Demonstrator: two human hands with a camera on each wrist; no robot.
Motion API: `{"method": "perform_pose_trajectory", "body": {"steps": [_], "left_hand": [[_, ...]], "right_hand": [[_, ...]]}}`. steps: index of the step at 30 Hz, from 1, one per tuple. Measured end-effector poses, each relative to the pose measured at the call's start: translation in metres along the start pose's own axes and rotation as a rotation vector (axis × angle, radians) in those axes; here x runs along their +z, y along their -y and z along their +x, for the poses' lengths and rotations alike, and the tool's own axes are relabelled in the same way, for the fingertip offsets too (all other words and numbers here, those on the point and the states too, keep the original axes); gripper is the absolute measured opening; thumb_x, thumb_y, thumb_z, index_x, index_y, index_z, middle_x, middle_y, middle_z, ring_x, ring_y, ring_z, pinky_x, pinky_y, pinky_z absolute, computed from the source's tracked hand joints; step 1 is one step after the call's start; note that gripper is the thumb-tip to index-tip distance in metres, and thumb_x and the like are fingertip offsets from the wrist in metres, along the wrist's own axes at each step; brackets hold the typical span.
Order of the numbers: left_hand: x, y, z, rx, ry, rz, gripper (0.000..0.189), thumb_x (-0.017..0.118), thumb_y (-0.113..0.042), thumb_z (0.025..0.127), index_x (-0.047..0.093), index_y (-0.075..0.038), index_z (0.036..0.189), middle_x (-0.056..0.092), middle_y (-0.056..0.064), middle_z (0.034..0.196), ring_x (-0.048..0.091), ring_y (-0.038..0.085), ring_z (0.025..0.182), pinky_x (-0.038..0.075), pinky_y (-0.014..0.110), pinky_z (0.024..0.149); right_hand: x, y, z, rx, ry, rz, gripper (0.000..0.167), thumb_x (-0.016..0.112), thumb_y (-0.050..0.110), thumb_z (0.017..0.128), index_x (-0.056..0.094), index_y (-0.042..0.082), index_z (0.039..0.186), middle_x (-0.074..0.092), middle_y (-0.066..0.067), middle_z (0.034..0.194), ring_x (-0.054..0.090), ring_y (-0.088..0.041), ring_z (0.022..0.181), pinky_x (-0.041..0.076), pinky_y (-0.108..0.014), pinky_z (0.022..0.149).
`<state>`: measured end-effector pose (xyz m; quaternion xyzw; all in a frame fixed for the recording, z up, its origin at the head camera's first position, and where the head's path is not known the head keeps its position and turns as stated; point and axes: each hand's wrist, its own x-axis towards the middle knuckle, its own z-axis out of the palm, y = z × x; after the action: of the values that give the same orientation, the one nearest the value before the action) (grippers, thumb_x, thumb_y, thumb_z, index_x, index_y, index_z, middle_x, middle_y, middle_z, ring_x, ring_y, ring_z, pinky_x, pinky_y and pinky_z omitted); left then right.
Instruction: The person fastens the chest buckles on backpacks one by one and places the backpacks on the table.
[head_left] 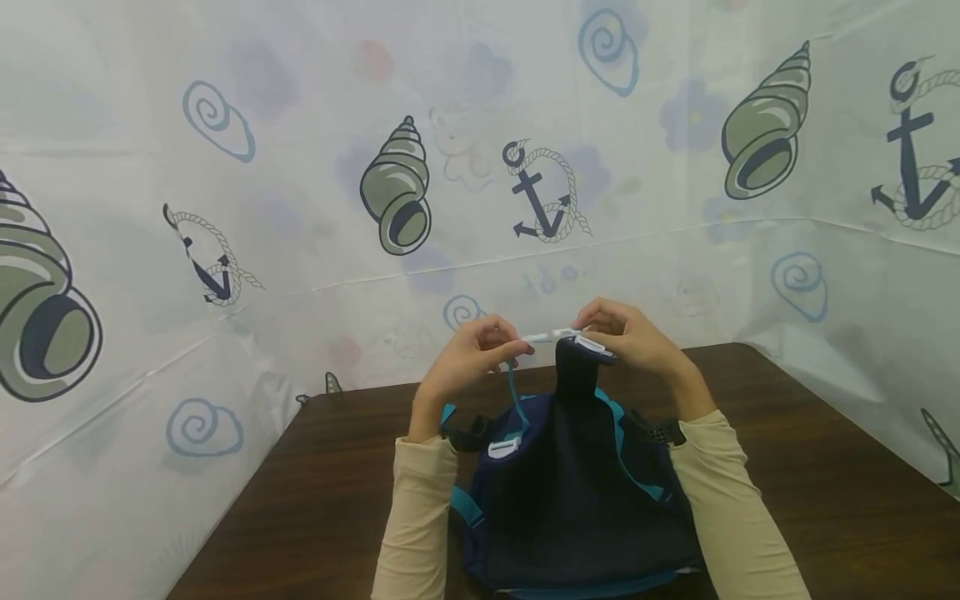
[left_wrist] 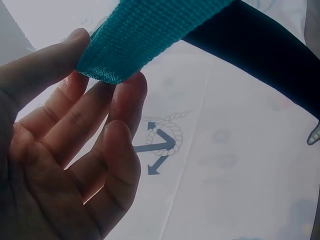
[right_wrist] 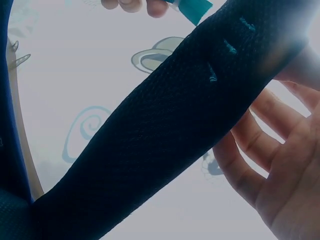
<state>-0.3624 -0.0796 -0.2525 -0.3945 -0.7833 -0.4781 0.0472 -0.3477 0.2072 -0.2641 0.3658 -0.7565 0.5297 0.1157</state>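
Observation:
A dark navy backpack [head_left: 592, 508] with teal straps lies on the table, its padded shoulder strap [head_left: 576, 371] raised. My left hand [head_left: 480, 346] pinches the teal webbing [left_wrist: 150, 37] between thumb and fingers, by a white buckle piece [head_left: 536, 338]. My right hand [head_left: 637, 337] grips the upper end of the padded strap, where a second white buckle piece [head_left: 566, 332] and a white slider [head_left: 590, 343] sit. Both buckle pieces are end to end, very close; whether they touch I cannot tell. In the right wrist view the padded strap [right_wrist: 150, 130] hides part of the right hand [right_wrist: 280, 150].
A brown wooden table [head_left: 337, 483] bears the backpack. Behind it hangs a pale sheet [head_left: 480, 208] printed with shells and anchors. Another white slider [head_left: 504, 448] rests on the pack's left side, and a loose teal strap [head_left: 630, 462] hangs along its right.

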Motion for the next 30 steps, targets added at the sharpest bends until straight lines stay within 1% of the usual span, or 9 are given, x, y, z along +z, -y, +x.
{"method": "perform_pose_trajectory", "body": {"steps": [7,10,14,19,22,25,26,28,30], "left_hand": [[0.003,0.003,0.003,-0.013,0.014,0.000,0.015,0.069,-0.027,0.095,0.066,-0.013,0.101,0.076,0.004,0.102,0.062,0.027,0.082,0.051,0.032,0.070],[0.002,0.004,0.004,-0.019,0.016,0.000,0.015,0.069,-0.027,0.095,0.067,-0.014,0.101,0.076,0.004,0.101,0.059,0.022,0.076,0.048,0.030,0.068],[0.002,0.005,0.005,-0.024,0.021,0.008,0.017,0.069,-0.030,0.095,0.066,-0.015,0.101,0.076,0.003,0.099,0.051,0.020,0.068,0.043,0.029,0.063],[0.002,0.005,0.004,-0.024,0.020,0.005,0.017,0.069,-0.030,0.095,0.066,-0.014,0.101,0.076,0.003,0.101,0.063,0.019,0.081,0.051,0.031,0.073],[0.001,0.005,0.003,-0.024,0.017,0.003,0.017,0.069,-0.030,0.095,0.066,-0.013,0.100,0.076,0.003,0.102,0.065,0.020,0.086,0.053,0.033,0.076],[0.002,0.005,0.002,-0.017,0.017,0.013,0.017,0.069,-0.030,0.095,0.066,-0.014,0.100,0.076,0.002,0.100,0.063,0.020,0.082,0.051,0.032,0.073],[0.002,0.006,0.002,-0.016,0.019,0.019,0.016,0.069,-0.031,0.095,0.066,-0.015,0.099,0.076,0.001,0.099,0.062,0.019,0.080,0.050,0.034,0.072],[0.003,0.007,0.003,-0.006,0.024,0.028,0.015,0.069,-0.031,0.095,0.067,-0.017,0.098,0.075,0.000,0.094,0.057,0.018,0.073,0.047,0.033,0.067],[0.004,0.007,0.003,0.000,0.030,0.039,0.014,0.068,-0.032,0.095,0.068,-0.017,0.097,0.074,0.000,0.091,0.054,0.017,0.069,0.044,0.032,0.065]], "right_hand": [[0.003,-0.001,0.002,0.004,0.011,-0.003,0.016,0.058,0.004,0.099,0.057,-0.002,0.114,0.068,0.005,0.102,0.066,-0.011,0.093,0.054,-0.024,0.075],[0.004,-0.001,0.004,0.010,0.020,-0.006,0.016,0.058,0.004,0.099,0.057,-0.003,0.114,0.068,0.005,0.103,0.066,-0.011,0.095,0.054,-0.025,0.077],[0.006,0.000,0.006,0.020,0.034,-0.005,0.016,0.057,0.003,0.099,0.057,-0.004,0.114,0.068,0.002,0.104,0.066,-0.013,0.098,0.053,-0.026,0.081],[0.008,0.002,0.006,0.053,0.031,-0.035,0.015,0.058,0.006,0.099,0.060,0.000,0.112,0.067,-0.005,0.107,0.066,-0.015,0.099,0.052,-0.028,0.080],[0.010,0.003,0.005,0.062,0.034,-0.046,0.015,0.058,0.006,0.099,0.061,0.000,0.112,0.067,-0.009,0.108,0.066,-0.016,0.099,0.052,-0.029,0.080],[0.011,0.004,0.005,0.059,0.044,-0.054,0.014,0.058,0.006,0.099,0.061,0.001,0.112,0.068,-0.010,0.108,0.066,-0.017,0.097,0.052,-0.030,0.080],[0.011,0.005,0.004,0.058,0.050,-0.058,0.014,0.058,0.007,0.099,0.062,0.001,0.112,0.069,-0.008,0.107,0.066,-0.016,0.096,0.052,-0.030,0.079],[0.012,0.006,0.004,0.059,0.061,-0.064,0.014,0.058,0.008,0.099,0.062,0.002,0.112,0.069,-0.006,0.105,0.066,-0.016,0.090,0.052,-0.030,0.072],[0.012,0.006,0.004,0.057,0.071,-0.073,0.014,0.058,0.008,0.100,0.063,0.003,0.112,0.070,-0.004,0.103,0.065,-0.017,0.086,0.051,-0.030,0.069]]}}
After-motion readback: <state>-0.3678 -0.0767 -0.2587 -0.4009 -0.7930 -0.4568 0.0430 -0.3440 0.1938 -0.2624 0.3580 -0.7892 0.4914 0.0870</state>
